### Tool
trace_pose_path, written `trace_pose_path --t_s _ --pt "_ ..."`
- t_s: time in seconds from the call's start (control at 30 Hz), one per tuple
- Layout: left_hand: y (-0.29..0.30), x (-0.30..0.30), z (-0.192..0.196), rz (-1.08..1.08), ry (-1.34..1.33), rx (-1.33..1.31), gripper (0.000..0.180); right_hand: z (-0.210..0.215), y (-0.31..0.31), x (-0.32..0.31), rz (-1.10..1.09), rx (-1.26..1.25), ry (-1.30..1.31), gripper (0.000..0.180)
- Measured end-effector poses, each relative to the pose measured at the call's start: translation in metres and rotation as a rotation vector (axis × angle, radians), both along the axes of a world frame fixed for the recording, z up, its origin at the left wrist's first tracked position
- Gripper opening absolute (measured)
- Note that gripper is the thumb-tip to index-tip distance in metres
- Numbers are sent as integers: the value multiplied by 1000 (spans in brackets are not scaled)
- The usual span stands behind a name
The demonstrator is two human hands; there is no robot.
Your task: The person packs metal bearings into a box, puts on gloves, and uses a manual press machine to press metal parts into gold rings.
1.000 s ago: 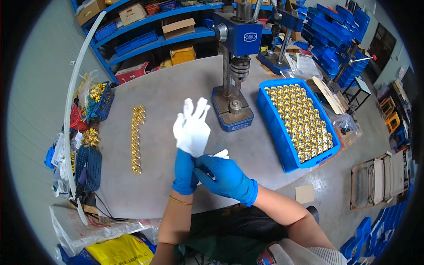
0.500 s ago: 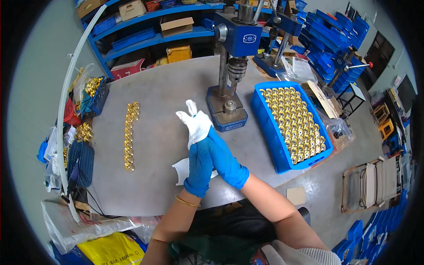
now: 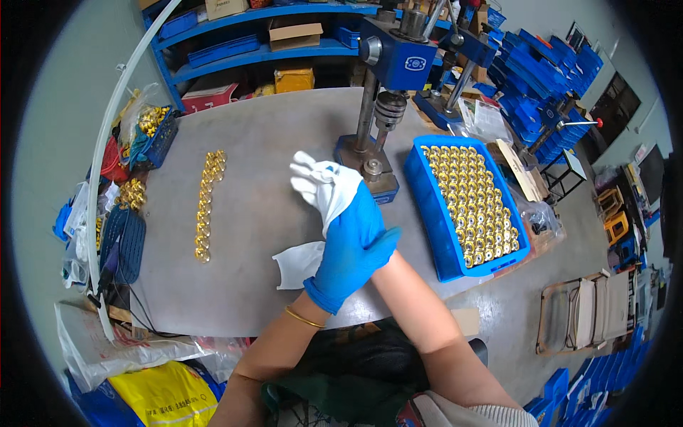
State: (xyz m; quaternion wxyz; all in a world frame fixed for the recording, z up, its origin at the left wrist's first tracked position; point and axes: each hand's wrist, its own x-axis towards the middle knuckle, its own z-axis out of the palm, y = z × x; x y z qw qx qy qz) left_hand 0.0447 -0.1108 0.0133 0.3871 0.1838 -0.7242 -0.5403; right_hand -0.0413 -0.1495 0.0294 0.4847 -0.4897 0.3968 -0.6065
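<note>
Both my hands wear blue gloves. A white glove (image 3: 340, 191) covers the fingers and part of the palm of my right hand (image 3: 364, 217), with its fingertips apart and pointing toward the far left. My left hand (image 3: 345, 260) is wrapped round my right wrist, over the blue glove's cuff; its exact grip is partly hidden. Under my left hand, a second white glove (image 3: 299, 265) lies flat on the grey table (image 3: 249, 302). Just beyond my right hand stands a blue bench press (image 3: 373, 186) with a steel chuck.
A blue crate (image 3: 432, 238) of brass-coloured parts in rows stands at the right. More brass parts (image 3: 204, 206) form a line on the table's left. Baskets (image 3: 158, 142) line the left edge, blue shelves (image 3: 263, 54) the back. A folding chair (image 3: 587, 313) stands beyond the table.
The white glove has come further over my right hand, and its fingers have spread. My left hand has shifted onto the right wrist. The view has tilted slightly.
</note>
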Motion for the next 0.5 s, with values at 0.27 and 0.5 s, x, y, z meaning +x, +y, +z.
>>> trace_pose_path --t_s 0.27,0.5 --pt "-10 3 30 154 17 -222 45 15 -5 20 -108 -176 -239 65" --pt "15 4 12 -69 -66 -128 51 51 -1 16 -240 225 -711 27"
